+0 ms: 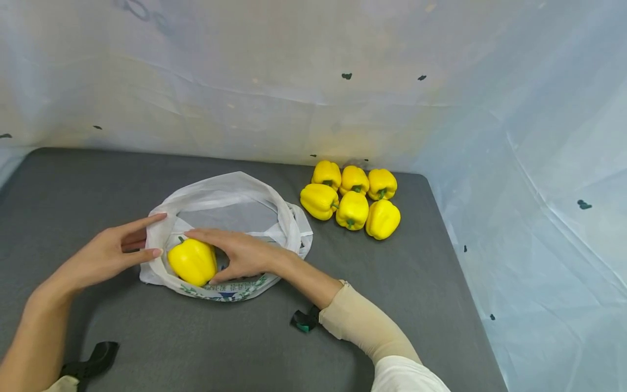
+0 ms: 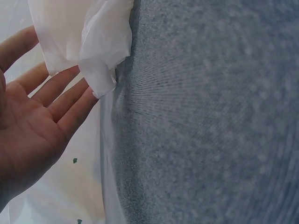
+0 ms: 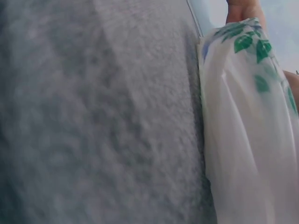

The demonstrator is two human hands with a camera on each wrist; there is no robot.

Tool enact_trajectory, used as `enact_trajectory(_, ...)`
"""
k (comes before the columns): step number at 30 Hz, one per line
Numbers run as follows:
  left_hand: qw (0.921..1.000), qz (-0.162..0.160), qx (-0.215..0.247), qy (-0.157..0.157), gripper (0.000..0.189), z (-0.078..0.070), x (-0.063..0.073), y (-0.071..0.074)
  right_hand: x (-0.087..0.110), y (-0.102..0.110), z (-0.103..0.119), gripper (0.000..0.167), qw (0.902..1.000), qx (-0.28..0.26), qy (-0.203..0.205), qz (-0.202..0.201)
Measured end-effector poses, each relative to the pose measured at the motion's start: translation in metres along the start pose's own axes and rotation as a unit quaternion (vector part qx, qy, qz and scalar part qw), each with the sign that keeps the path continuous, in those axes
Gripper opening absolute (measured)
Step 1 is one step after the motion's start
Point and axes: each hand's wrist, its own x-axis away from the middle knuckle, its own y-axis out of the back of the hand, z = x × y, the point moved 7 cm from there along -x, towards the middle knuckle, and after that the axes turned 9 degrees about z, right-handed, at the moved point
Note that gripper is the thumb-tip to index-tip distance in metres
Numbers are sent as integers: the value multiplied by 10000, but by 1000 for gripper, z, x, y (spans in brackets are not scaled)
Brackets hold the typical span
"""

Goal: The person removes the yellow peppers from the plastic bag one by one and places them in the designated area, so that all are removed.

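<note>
A white plastic bag (image 1: 235,190) with a green leaf print lies on the dark table, its mouth spread wide. Inside, at its left side, is a yellow bell pepper (image 1: 192,262). My right hand (image 1: 242,253) reaches into the bag and holds this pepper, fingers along its far side and thumb at its near right edge. At the bag's left rim my left hand (image 1: 115,247) touches the plastic with extended, spread fingers. The left wrist view shows those fingers (image 2: 70,100) partly behind the hanging plastic. The leaf-printed bag side (image 3: 247,116) hides most of the right hand in the right wrist view.
Several yellow bell peppers (image 1: 352,209) stand grouped in two rows at the table's back right. Pale plastic sheeting (image 1: 274,81) rises behind and to the right of the grey table (image 1: 392,294). Black wrist mounts (image 1: 95,359) sit by both forearms.
</note>
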Motion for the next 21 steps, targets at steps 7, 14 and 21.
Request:
enact_trajectory(7, 10000, 54, -19, 15, 77, -1, -1, 0, 11, 16, -1, 99, 9992, -15, -28, -397)
enact_trajectory(14, 10000, 2, -63, 50, 77, -2, -1, 2, 23, 29, -1, 100, 9968, -380, 37, -706)
enact_trajectory(21, 9999, 59, -62, 88, 78, -2, -2, 0, 36, 39, -4, 99, 9931, -738, 57, -911)
